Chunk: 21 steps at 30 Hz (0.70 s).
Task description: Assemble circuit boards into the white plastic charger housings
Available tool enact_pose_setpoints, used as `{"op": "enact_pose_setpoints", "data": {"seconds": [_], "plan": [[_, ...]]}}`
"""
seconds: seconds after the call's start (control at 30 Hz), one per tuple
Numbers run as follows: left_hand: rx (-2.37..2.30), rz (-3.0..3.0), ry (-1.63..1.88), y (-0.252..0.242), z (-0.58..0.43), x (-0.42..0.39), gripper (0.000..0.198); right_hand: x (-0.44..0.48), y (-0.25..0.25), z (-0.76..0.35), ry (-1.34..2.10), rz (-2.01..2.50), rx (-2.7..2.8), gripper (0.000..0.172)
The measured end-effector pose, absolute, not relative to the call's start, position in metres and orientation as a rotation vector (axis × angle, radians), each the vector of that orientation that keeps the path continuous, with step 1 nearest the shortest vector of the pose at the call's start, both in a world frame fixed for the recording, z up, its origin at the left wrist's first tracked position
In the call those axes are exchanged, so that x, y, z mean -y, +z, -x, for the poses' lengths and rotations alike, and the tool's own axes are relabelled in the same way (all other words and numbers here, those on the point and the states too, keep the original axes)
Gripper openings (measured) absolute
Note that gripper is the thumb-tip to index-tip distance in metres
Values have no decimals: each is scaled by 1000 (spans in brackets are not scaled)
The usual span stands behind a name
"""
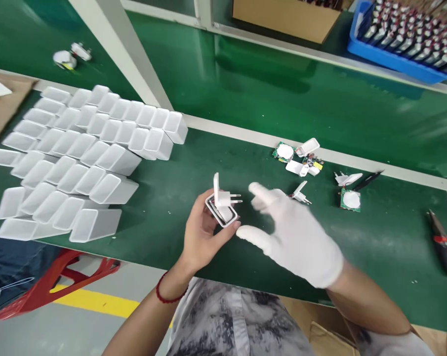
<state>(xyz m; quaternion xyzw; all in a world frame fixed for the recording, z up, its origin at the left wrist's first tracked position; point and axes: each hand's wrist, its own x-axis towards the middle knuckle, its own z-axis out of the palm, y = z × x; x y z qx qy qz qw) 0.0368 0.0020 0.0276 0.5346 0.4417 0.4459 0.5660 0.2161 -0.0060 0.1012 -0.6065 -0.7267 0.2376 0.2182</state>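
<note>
My bare left hand [203,235] is wrapped round a white open-ended plastic housing [232,221], its rim facing up. A white two-pin plug piece [223,199] with an upright flat plate sits at the housing's mouth, pins pointing right. What lies deeper inside is hard to make out. In a white glove, my right hand [297,232] is just right of the housing, apart from it, fingers and thumb spread with nothing between them. Beyond the glove lies another white plug piece [301,194] on the green bench.
Rows of white housings [97,183] stand on the left. Circuit boards [351,199] and white parts lie at the back right, with pliers [445,247] farther right. A blue tray [401,64] of parts is on the shelf. A red stool [78,272] is below left.
</note>
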Motion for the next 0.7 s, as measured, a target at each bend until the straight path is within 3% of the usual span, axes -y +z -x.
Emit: {"op": "enact_pose_setpoints", "data": {"seconds": [0.1, 0.2, 0.33, 0.5, 0.7], "plan": [[-1033, -1295, 1092, 31, -38, 3, 59, -4, 77, -205, 1298, 1422, 1957, 60], [-970, -1375, 1040, 34, -29, 5, 68, -10, 63, -194, 1539, 1164, 1700, 48], [-850, -1258, 899, 39, -10, -4, 59, -9, 57, -190, 1629, 1121, 1518, 40], [-1112, -1073, 910, 47, -9, -6, 51, -8, 65, -186, 1667, 1226, 1464, 33], [-1056, -1131, 1041, 33, -18, -3, 49, -11, 61, -181, 1623, 1294, 1535, 50]]}}
